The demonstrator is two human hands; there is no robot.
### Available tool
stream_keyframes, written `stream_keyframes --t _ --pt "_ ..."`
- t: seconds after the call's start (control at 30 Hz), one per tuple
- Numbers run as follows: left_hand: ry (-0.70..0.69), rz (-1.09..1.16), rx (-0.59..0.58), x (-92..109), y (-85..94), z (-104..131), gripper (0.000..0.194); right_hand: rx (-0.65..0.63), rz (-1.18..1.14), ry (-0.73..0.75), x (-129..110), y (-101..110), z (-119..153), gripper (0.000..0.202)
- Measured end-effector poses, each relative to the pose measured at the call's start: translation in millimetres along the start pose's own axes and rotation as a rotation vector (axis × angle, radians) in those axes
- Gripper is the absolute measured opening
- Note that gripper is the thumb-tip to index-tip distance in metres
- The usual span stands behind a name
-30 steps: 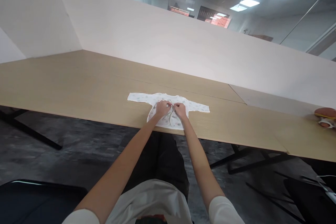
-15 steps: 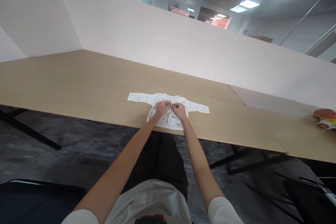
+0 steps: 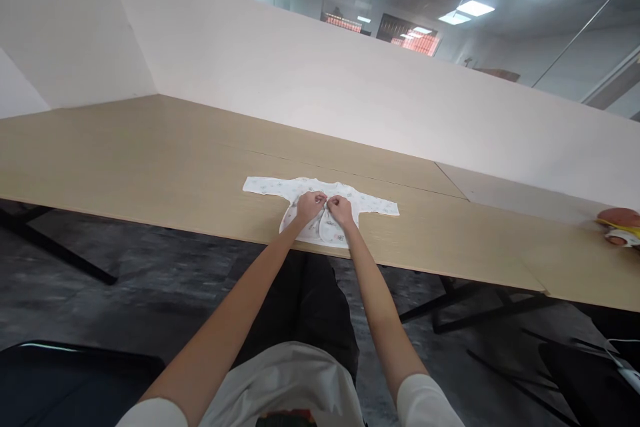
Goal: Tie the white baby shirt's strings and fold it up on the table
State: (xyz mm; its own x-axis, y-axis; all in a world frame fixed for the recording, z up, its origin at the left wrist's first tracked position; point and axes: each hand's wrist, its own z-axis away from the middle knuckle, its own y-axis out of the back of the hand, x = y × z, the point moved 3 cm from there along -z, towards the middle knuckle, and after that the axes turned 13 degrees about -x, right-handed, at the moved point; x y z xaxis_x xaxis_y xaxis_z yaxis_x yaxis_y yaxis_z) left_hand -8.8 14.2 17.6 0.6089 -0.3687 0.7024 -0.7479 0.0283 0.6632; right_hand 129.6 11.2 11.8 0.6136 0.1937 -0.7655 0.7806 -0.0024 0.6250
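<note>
A small white long-sleeved garment (image 3: 376,204) with a faint print lies on the wooden table (image 3: 165,160), its sleeves spread to both sides and its lower hem near the front edge. My left hand (image 3: 310,205) pinches the cloth at the middle of the chest. Right beside it, my right hand (image 3: 341,210) is closed on the garment's other front edge. The fingertips of both hands almost meet. Below them the front panels part in a curved edge. Any small fastening between the fingers is too small to make out.
An orange and yellow object (image 3: 620,223) lies at the table's right end. Behind the table rises a white wall (image 3: 325,93) with glass above. A dark chair (image 3: 75,380) stands at lower left, and another black chair (image 3: 575,373) at lower right.
Both hands stay in nearly the same place. The cloth just below my fingers has shifted slightly.
</note>
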Motion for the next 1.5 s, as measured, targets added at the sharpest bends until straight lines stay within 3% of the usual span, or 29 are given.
stream_keyframes --t 0.17,0.33,0.5,0.67,0.77,0.93,1.07,1.2,1.37,1.5 --pt "-0.014 -0.018 -0.007 -1.5 -0.4 -0.8 0.025 0.007 -0.004 -0.044 -1.8 1.1 0.2 0.017" --pt "0.060 -0.129 -0.007 1.9 1.4 1.6 0.025 0.030 0.063 -0.040 -2.9 2.3 0.7 0.021" --pt "0.151 -0.305 0.009 9.4 5.1 5.2 0.022 -0.050 0.343 -0.018 -12.9 -0.7 4.9 0.028" --pt "0.032 -0.622 -0.182 26.9 11.4 4.9 0.029 -0.138 0.749 0.006 -29.6 -1.2 12.4 0.032" --pt "-0.029 -0.736 -0.297 33.1 15.8 12.8 0.029 -0.194 0.850 0.026 -32.9 0.2 16.7 0.033" --pt "-0.077 -0.684 -0.310 33.6 20.2 38.1 0.032 -0.243 0.908 0.056 -32.7 2.0 21.0 0.034" --pt "-0.094 -0.577 -0.312 32.5 23.1 48.0 0.028 -0.258 0.815 0.035 -36.0 5.5 24.8 0.034" --pt "-0.116 -0.410 -0.315 31.7 23.7 45.3 0.028 -0.201 0.519 -0.011 -38.3 8.6 31.0 0.035" --pt "-0.054 -0.255 -0.318 22.8 14.1 38.7 0.024 -0.183 0.275 -0.089 -33.6 9.8 32.2 0.030" --pt "-0.015 -0.054 -0.285 12.2 7.1 37.8 0.021 -0.170 0.130 -0.102 -29.0 9.2 35.2 0.038"
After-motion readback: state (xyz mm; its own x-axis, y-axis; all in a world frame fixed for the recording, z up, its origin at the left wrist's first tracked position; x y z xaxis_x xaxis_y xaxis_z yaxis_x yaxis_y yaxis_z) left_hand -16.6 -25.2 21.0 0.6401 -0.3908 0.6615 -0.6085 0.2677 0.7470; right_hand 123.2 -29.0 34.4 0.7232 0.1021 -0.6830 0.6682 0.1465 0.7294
